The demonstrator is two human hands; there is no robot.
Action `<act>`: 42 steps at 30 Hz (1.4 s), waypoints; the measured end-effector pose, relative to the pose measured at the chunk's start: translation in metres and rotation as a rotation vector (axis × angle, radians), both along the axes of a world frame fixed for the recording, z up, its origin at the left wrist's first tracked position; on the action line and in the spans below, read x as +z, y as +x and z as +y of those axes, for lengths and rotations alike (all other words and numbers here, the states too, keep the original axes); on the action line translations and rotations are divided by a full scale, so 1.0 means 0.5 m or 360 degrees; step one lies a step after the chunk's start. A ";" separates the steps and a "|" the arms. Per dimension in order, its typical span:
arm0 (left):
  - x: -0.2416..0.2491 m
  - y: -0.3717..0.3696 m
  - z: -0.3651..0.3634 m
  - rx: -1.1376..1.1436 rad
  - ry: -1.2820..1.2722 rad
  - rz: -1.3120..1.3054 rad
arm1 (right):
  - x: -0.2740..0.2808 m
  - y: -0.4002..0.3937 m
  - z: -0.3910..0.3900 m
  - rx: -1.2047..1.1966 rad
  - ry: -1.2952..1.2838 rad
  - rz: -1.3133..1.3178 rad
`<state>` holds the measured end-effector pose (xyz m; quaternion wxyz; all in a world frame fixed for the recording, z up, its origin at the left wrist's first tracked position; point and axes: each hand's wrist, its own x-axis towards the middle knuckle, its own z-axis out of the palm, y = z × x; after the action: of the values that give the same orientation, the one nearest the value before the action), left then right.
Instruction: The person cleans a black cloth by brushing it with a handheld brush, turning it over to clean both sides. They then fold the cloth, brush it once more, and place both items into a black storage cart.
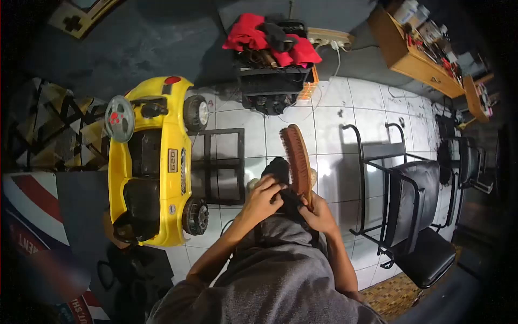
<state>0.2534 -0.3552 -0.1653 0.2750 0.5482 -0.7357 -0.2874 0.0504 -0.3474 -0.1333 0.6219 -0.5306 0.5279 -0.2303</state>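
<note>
In front of my body, my right hand (pixel 321 215) is closed round the lower end of a long wooden brush (pixel 298 162). The brush stands nearly upright, its reddish-brown bristles facing left. My left hand (pixel 262 201) has its fingers curled against a dark, soft-looking black item (pixel 277 169), whose kind I cannot make out. More black material shows between both hands, close to the brush's handle. The left fingertips are partly hidden by that dark material.
On the left stands a yellow ride-on toy car (pixel 175 194), beside a black frame (pixel 241 162) on the tiled floor. A black trolley (pixel 270 83) with red cloths is ahead. Black chairs (pixel 415 200) stand at right, below a wooden drawer unit (pixel 426 67).
</note>
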 end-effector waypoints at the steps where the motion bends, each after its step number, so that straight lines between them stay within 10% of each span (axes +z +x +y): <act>1: -0.013 0.016 0.003 -0.0097 0.0153 0.0024 | 0.004 0.011 0.009 -0.0002 -0.0004 0.0060; 11: -0.145 0.181 -0.026 -0.0092 0.0292 -0.0124 | -0.081 0.010 0.049 -0.0063 -0.0621 0.1235; 15: -0.027 0.159 -0.141 0.0010 -0.0081 -0.0083 | -0.055 -0.014 -0.023 -0.0540 -0.0862 0.1566; 22: 0.270 0.109 -0.159 0.0117 -0.1128 0.0443 | 0.211 0.012 -0.059 -0.1083 -0.1517 0.1009; 27: 0.046 0.129 -0.045 -0.0219 -0.0482 -0.0230 | -0.039 -0.001 0.016 -0.0612 -0.1667 0.1418; 29: -0.077 0.185 0.042 -0.0347 0.0624 -0.0304 | -0.210 -0.036 0.113 0.0089 -0.0162 0.1633; 33: -0.124 0.186 0.086 -0.0127 0.0521 0.0136 | -0.171 0.003 0.115 0.0136 -0.0028 0.1720; 42: 0.172 0.083 -0.145 0.0161 -0.0610 0.0573 | 0.087 0.007 -0.102 -0.0961 -0.1552 0.0824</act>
<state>0.2948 -0.4276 -0.0795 0.5142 0.4623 -0.6875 -0.2218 0.0541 -0.3986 -0.0899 0.0681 -0.6194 0.6222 -0.4739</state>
